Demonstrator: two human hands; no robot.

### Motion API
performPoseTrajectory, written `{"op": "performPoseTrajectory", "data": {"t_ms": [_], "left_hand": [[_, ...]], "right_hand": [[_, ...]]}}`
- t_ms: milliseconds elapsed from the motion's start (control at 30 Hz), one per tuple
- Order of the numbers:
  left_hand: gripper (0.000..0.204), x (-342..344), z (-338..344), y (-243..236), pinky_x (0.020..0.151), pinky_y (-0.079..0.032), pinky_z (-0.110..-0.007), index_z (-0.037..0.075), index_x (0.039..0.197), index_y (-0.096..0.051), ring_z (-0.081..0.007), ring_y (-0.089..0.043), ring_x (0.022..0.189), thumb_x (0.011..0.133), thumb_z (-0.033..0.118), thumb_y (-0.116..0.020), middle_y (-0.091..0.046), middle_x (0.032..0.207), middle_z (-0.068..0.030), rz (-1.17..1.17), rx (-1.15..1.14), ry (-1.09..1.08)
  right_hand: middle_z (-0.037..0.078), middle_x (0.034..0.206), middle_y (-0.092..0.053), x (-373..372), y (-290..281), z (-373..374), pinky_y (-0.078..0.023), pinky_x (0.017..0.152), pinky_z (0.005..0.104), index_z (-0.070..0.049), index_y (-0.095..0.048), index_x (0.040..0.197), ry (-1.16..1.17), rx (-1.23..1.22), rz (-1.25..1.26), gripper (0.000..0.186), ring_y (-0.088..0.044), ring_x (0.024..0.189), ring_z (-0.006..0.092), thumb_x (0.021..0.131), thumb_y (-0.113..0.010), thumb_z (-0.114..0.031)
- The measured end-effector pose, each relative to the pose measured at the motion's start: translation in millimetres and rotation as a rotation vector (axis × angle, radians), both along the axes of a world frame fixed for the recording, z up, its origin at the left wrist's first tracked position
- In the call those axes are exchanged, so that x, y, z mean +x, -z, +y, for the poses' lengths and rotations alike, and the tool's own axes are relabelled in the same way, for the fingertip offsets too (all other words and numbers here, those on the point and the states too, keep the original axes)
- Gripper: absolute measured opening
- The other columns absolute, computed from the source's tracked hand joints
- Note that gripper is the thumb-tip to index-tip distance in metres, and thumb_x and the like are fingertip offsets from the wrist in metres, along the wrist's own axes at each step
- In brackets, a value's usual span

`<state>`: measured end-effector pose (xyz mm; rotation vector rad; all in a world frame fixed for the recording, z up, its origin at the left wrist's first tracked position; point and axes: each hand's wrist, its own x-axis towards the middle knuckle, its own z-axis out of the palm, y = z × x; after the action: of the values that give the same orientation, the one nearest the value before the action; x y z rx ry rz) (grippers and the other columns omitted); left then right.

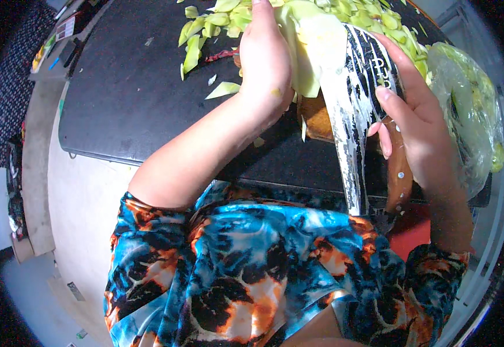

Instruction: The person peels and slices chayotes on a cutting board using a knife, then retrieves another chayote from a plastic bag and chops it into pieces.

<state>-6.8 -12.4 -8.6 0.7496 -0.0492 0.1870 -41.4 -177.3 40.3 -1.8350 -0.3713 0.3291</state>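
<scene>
My left hand is at the top, its palm against a large pale green peeled fruit whose exact kind I cannot tell. Most of its fingers run past the upper edge. In my right hand is a broad knife with a dark blade streaked with white, held where the blade meets its brown wooden handle. The blade lies right beside the fruit, its long edge pointing down toward my body. Under the fruit, part of a brown wooden block shows. Pale green slices are scattered beyond my hands.
Everything rests on a black table. A clear plastic bag with green pieces stands at the right. Something red shows below the knife handle. At the far left, a small surface holds a blue pen-like item.
</scene>
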Motion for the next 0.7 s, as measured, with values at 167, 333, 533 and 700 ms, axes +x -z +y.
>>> {"op": "performPoseTrajectory", "data": {"t_ms": [167, 333, 533, 700], "left_hand": [[0.056, 2, 3, 3, 0.091, -0.045, -0.038, -0.002, 0.12, -0.045, -0.0284, -0.057, 0.102, 0.098, 0.046, -0.026, -0.057, 0.111, -0.0189, 0.056, -0.053, -0.041], [0.056, -5, 1, -9, 0.093, -0.043, -0.039, -0.002, 0.122, -0.044, -0.0295, -0.057, 0.103, 0.098, 0.045, -0.026, -0.057, 0.112, -0.019, 0.114, -0.087, -0.023], [0.055, -2, 6, -8, 0.092, -0.045, -0.04, -0.001, 0.122, -0.045, -0.0293, -0.058, 0.102, 0.098, 0.044, -0.026, -0.058, 0.11, -0.0189, -0.001, -0.162, 0.091], [0.052, 4, 12, -5, 0.09, -0.047, -0.04, -0.002, 0.119, -0.046, -0.0286, -0.059, 0.1, 0.098, 0.04, -0.024, -0.058, 0.108, -0.019, 0.086, -0.02, 0.085]], "right_hand": [[0.004, 0.112, -0.056, -4, 1, 7, -0.043, 0.049, 0.0162, -0.005, -0.03, 0.14, 0.01, 0.019, -0.005, 0.05, -0.048, 0.059, 0.0014, 0.091, -0.039, -0.006], [0.005, 0.115, -0.054, -6, 4, 12, -0.043, 0.048, 0.0162, -0.005, -0.029, 0.14, 0.005, 0.037, -0.007, 0.05, -0.05, 0.064, 0.0019, 0.091, -0.039, -0.006], [0.008, 0.122, -0.049, -10, 10, 21, -0.044, 0.047, 0.0173, -0.004, -0.028, 0.14, 0.067, 0.019, -0.082, 0.051, -0.053, 0.069, 0.0044, 0.09, -0.041, -0.006], [0.009, 0.119, -0.052, -1, 9, 14, -0.044, 0.046, 0.0169, -0.003, -0.028, 0.14, 0.048, 0.03, -0.092, 0.052, -0.053, 0.065, 0.0036, 0.09, -0.04, -0.006]]}}
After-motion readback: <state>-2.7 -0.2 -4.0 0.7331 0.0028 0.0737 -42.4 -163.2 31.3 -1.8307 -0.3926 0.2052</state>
